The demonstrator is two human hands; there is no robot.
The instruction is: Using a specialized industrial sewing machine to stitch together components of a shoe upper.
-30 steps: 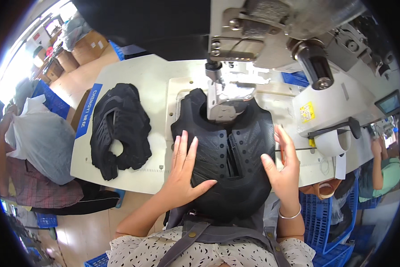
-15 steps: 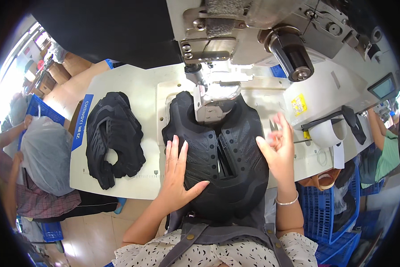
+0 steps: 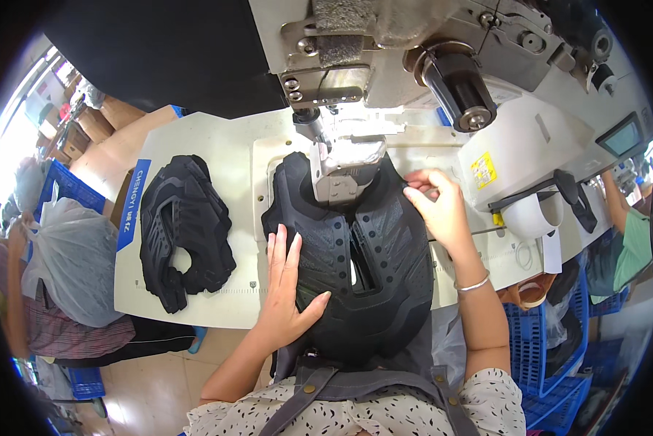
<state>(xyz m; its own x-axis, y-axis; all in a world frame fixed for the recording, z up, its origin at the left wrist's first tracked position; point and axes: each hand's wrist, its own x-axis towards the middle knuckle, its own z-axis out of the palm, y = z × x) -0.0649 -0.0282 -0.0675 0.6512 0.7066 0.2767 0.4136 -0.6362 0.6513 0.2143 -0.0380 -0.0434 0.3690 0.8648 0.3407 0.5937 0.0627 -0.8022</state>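
Currently, black shoe upper (image 3: 385, 312) between both hands (image 3: 283, 305) (image 3: 444, 214).

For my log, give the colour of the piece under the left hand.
The piece is black, clearest in the head view.

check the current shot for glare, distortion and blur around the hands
Head view: glare whites out detail on the metal machine foot; head view: the fisheye leaves black corners and seems to bow the edge of the pale table; head view: left hand, right hand and black piece look fairly sharp.
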